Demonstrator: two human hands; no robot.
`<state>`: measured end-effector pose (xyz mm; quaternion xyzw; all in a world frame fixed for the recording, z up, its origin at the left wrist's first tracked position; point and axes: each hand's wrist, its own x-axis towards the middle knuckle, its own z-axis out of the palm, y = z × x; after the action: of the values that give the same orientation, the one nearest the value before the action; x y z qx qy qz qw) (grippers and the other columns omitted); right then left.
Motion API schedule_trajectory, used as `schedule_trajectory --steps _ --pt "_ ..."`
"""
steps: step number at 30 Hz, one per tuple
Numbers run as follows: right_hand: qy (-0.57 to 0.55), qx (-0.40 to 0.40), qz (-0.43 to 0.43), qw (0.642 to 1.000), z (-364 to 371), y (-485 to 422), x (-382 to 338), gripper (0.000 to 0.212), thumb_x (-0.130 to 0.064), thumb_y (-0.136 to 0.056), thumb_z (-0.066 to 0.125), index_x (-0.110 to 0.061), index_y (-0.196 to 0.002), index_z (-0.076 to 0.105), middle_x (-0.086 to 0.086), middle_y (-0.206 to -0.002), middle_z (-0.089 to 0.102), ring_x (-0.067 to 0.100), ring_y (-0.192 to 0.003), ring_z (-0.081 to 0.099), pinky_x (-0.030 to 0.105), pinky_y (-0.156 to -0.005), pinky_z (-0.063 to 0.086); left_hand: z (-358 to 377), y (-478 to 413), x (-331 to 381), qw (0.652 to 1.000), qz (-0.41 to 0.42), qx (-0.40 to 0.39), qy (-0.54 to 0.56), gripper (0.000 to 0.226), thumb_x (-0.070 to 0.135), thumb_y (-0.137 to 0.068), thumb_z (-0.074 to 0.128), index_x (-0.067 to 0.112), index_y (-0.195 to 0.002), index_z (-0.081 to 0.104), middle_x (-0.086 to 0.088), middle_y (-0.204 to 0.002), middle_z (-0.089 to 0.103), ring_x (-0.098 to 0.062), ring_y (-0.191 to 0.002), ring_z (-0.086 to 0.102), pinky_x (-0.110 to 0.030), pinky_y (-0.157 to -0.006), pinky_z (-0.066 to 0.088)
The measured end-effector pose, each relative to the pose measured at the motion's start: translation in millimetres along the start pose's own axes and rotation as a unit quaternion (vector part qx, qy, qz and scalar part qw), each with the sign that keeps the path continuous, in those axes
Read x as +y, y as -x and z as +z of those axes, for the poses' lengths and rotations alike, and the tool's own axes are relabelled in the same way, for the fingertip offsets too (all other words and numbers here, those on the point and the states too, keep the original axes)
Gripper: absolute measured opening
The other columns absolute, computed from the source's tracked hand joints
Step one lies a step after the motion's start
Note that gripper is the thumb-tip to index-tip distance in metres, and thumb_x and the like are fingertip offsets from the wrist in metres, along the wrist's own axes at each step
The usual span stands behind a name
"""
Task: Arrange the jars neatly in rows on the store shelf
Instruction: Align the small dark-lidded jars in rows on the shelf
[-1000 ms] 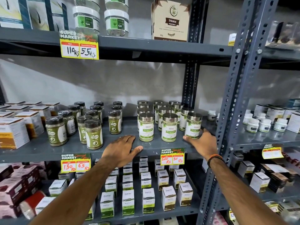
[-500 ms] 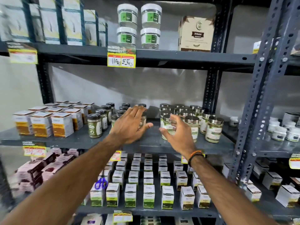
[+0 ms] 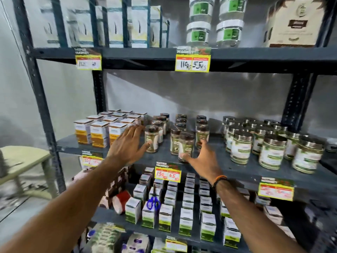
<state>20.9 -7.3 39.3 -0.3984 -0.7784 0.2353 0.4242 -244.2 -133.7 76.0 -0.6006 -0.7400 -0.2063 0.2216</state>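
Dark-lidded jars with green labels (image 3: 176, 127) stand in loose rows on the grey middle shelf (image 3: 242, 168). My left hand (image 3: 127, 144) is spread open, its thumb touching the front-left jar (image 3: 151, 138). My right hand (image 3: 203, 157) is open too, its thumb against the base of the front-most jar (image 3: 186, 146) and its fingers reaching the jar (image 3: 202, 136) behind. Neither hand grips a jar. To the right, silver-lidded jars with white and green labels (image 3: 271, 143) stand in tidy rows.
Orange and white boxes (image 3: 101, 129) sit left of the dark-lidded jars. Yellow price tags (image 3: 167, 173) hang on the shelf edges. Small white and green boxes (image 3: 186, 205) fill the shelf below, with blue-handled scissors (image 3: 154, 203) among them. A pale stool (image 3: 23, 161) stands at the left.
The view has swung left. Both hands moved left from the silver-lidded jars to the dark-lidded jars and now touch the front ones.
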Motion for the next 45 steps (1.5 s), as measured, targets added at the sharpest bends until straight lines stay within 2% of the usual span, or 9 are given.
schedule_trajectory --steps 4,7,10,12,15,23,29,37,45 --pt "0.014 0.006 -0.002 1.0 13 -3 5 0.087 -0.055 -0.071 0.087 -0.021 -0.141 0.047 -0.006 -0.128 0.067 0.01 -0.11 0.065 0.025 -0.095 0.052 30 7 -19 0.999 -0.005 -0.045 0.012 0.089 0.076 -0.098 0.028 0.009 -0.157 0.029 -0.016 -0.162 0.037 -0.032 -0.149 0.035 -0.051 -0.114 0.038" --pt "0.066 -0.003 -0.009 0.998 17 -3 6 0.065 -0.055 -0.077 0.083 -0.024 -0.127 0.057 -0.011 -0.112 0.071 0.007 -0.092 0.065 0.027 -0.089 0.057 51 9 -24 0.997 -0.008 -0.081 0.01 0.093 0.079 -0.095 0.024 0.01 -0.157 0.029 -0.015 -0.163 0.036 -0.032 -0.147 0.037 -0.049 -0.115 0.036" --pt "0.101 0.007 -0.022 0.995 19 -3 9 0.05 -0.06 -0.078 0.08 -0.028 -0.113 0.062 -0.012 -0.105 0.074 0.006 -0.086 0.069 0.028 -0.083 0.06 66 9 -27 0.994 -0.005 -0.112 0.009 0.096 0.082 -0.091 0.016 0.01 -0.153 0.034 -0.014 -0.158 0.043 -0.031 -0.141 0.045 -0.049 -0.11 0.042" --pt "0.117 0.012 -0.021 0.993 18 -6 11 0.05 -0.064 -0.076 0.079 -0.03 -0.108 0.063 -0.014 -0.101 0.074 0.005 -0.084 0.071 0.028 -0.079 0.062 72 9 -30 0.993 0.0 -0.114 0.005 0.102 0.086 -0.087 0.009 0.011 -0.15 0.038 -0.013 -0.155 0.048 -0.029 -0.139 0.048 -0.048 -0.109 0.043" --pt "0.14 0.023 -0.005 0.99 9 -11 17 0.051 -0.067 -0.073 0.079 -0.029 -0.105 0.064 -0.013 -0.094 0.076 0.002 -0.078 0.07 0.026 -0.072 0.062 77 7 -35 0.994 0.005 -0.112 0.002 0.102 0.086 -0.088 0.008 0.011 -0.148 0.042 -0.012 -0.154 0.05 -0.029 -0.138 0.049 -0.047 -0.111 0.043" --pt "0.182 0.054 0.049 0.981 -16 -21 35 0.063 -0.059 -0.075 0.083 -0.015 -0.117 0.065 0.001 -0.103 0.077 0.021 -0.092 0.073 0.035 -0.078 0.06 80 7 -37 0.993 0.011 -0.119 -0.003 0.107 0.088 -0.086 0.005 0.011 -0.153 0.038 -0.013 -0.158 0.045 -0.029 -0.141 0.046 -0.047 -0.116 0.038" --pt "0.168 0.034 0.06 0.983 -16 -25 40 0.056 -0.055 -0.073 0.086 -0.019 -0.113 0.069 -0.003 -0.103 0.078 0.018 -0.092 0.073 0.036 -0.082 0.06 82 7 -36 0.993 0.009 -0.114 -0.011 0.106 0.086 -0.087 0.005 0.011 -0.154 0.038 -0.014 -0.159 0.044 -0.029 -0.142 0.045 -0.047 -0.118 0.036" --pt "0.161 0.055 0.091 0.981 -9 -26 39 0.055 -0.064 -0.068 0.084 -0.022 -0.101 0.072 -0.007 -0.091 0.078 0.017 -0.083 0.073 0.039 -0.074 0.061 86 9 -37 0.994 0.009 -0.107 -0.013 0.099 0.082 -0.091 0.011 0.01 -0.154 0.039 -0.014 -0.158 0.045 -0.029 -0.144 0.043 -0.046 -0.119 0.034" --pt "0.17 0.043 0.099 0.98 -9 -27 34 0.053 -0.065 -0.07 0.082 -0.024 -0.103 0.074 -0.008 -0.093 0.079 0.014 -0.082 0.073 0.037 -0.075 0.062 86 9 -38 0.994 0.006 -0.105 -0.01 0.098 0.082 -0.092 0.013 0.01 -0.154 0.039 -0.014 -0.158 0.045 -0.029 -0.144 0.043 -0.046 -0.118 0.034"
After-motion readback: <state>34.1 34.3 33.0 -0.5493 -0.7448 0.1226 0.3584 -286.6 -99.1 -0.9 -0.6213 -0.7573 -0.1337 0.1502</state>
